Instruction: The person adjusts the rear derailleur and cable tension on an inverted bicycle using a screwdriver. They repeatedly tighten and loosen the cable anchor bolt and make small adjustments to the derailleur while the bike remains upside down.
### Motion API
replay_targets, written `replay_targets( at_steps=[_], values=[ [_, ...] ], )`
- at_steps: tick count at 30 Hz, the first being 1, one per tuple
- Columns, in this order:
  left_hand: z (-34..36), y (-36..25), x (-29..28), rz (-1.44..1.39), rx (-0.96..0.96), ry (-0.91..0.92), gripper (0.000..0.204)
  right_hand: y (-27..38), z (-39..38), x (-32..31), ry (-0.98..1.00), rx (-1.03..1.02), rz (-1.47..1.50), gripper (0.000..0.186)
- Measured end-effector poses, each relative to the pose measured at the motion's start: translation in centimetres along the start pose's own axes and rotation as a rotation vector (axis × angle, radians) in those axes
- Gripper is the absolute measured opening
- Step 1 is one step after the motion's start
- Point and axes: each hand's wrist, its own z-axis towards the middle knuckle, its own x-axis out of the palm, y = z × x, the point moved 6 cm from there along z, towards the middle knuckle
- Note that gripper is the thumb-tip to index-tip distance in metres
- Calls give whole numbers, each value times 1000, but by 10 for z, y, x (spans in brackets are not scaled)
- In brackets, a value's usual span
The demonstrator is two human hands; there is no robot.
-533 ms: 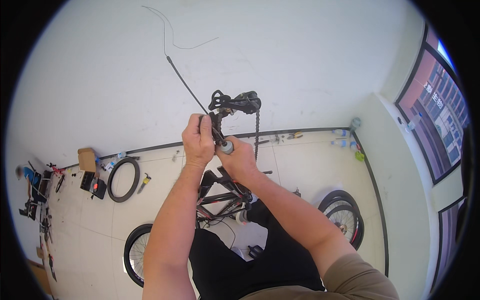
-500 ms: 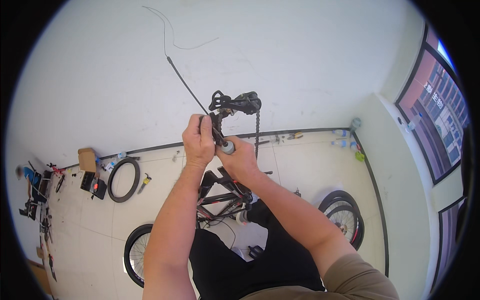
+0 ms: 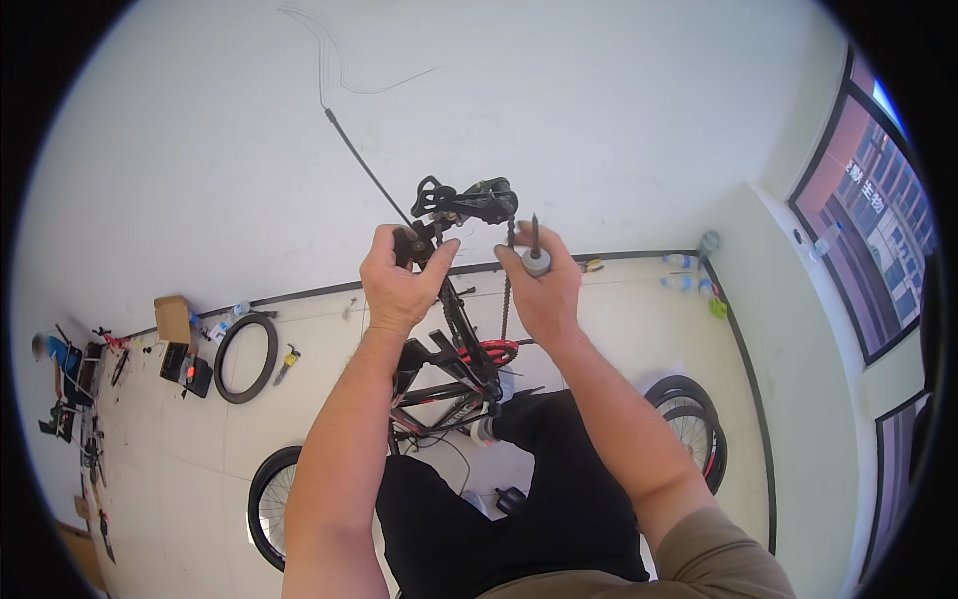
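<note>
The right hand [image 3: 549, 296] has moved rightward, fingers wrapping 1 screwdriver [image 3: 537, 263]; the left hand [image 3: 399, 292] still clasps the bike [image 3: 455, 314], fingers curled. Tiled floor [image 3: 185, 449] meets white wall [image 3: 619, 130].

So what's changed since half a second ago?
Your right hand has moved right, away from your left hand, carrying the grey-handled screwdriver, its shaft now pointing up, beside the hanging black chain. Your left thumb has spread rightward, but that hand stays by the black metal derailleur. The loose black rubber tyre hasn't moved.
</note>
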Motion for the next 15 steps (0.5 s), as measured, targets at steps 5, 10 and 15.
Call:
replay_targets(
  at_steps=[5,10,15],
  values=[
    [-2,-6,3,69,2,-7,43,-15,17,-12,30,247,105,12],
    [0,-3,1,23,24,-26,34,-6,36,-22,13,250,104,13],
    [1,1,0,33,4,-15,32,-2,44,-23,-2,196,115,14]
  ],
)
